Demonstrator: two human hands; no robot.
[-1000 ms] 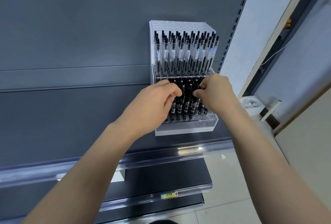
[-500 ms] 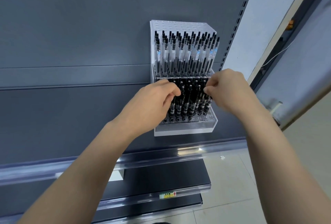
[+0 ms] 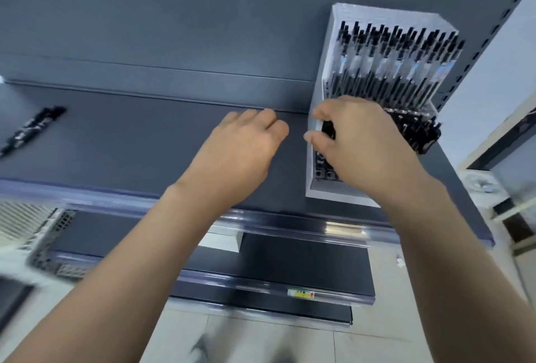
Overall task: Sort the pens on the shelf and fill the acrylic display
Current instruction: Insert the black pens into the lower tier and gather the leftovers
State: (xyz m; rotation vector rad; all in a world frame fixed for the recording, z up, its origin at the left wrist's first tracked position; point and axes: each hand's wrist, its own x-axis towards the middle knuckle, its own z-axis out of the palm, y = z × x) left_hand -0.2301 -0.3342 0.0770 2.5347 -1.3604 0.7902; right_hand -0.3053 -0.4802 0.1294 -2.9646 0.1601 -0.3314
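Taking the scene from the largest thing down, we see the dark shelf [image 3: 145, 136] spanning the frame. The display [image 3: 333, 193] stands on it at the upper right, its white base toward us. The back row [image 3: 391, 66] is packed with upright pens. The front row [image 3: 417, 133] shows dark and crowded at the right, and its left part is hidden behind a hand.

At the far left edge lie the loose pens [image 3: 32, 130], a blurred dark bundle. Its long axis runs from lower left to upper right, and it is well apart from the display. That is the relation we judge the coming move turns on: the bundle lies to the left of both hands, so the left one is nearer to it.

The left hand [image 3: 243, 153] hovers at centre frame over bare shelf, just beside the display and not touching it. Its back faces us and its fingers are loosely curled. Nothing shows in them, though the palm is hidden.

The right hand [image 3: 362, 145] sits over the front left of the display. Thumb and forefinger are closed in a pinch on the dark top of a pen [image 3: 327, 130], which stands roughly upright. We cannot tell whether its tip is seated in a hole.
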